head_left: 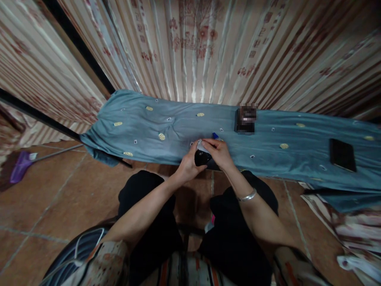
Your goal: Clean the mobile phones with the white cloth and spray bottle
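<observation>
Near the front edge of the cloth-covered table, my left hand is wrapped round a glossy black object, flat and phone-like; its exact kind is not clear. My right hand pinches a small whitish cloth or tissue against the top of this object. The left thumb and fingertips also touch the whitish piece. Just beyond the right hand's fingers, a blue item pokes out, mostly hidden by the hand.
A teal patterned cloth covers the long narrow table. Farther back lies a dark box-like item, partly blurred out. A black flat case lies at the right. Pleated curtains hang behind; a purple broom is on the floor.
</observation>
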`<state>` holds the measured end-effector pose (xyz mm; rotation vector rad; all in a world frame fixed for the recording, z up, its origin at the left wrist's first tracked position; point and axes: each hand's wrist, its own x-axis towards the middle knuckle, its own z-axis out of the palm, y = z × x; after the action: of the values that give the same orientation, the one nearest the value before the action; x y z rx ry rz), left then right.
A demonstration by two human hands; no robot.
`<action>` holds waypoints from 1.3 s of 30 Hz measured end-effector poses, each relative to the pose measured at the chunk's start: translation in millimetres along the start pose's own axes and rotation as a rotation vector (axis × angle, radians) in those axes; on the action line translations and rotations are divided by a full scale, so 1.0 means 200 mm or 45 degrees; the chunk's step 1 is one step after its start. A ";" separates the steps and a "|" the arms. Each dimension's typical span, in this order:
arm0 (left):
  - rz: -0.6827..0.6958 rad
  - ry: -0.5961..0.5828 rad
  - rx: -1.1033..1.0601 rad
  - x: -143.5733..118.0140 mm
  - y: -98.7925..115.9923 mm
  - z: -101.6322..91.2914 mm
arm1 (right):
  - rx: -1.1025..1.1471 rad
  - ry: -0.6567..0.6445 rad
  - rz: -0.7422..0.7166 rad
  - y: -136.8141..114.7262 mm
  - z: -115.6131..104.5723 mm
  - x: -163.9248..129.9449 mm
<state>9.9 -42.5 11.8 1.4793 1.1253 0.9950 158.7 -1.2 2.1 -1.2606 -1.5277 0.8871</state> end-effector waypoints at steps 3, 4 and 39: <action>-0.037 -0.006 0.047 0.00 0.01 0.00 | -0.030 0.000 0.029 0.00 0.00 0.00; -0.051 0.003 0.063 0.01 0.01 -0.01 | -0.048 -0.012 0.011 -0.01 0.01 -0.01; 0.057 0.051 0.245 0.03 0.01 -0.08 | -0.757 -0.054 -0.080 -0.13 0.04 -0.10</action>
<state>-3.1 -33.7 15.7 1.6506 1.2497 0.9721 143.5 -25.7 18.6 -1.5991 -1.9339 0.4244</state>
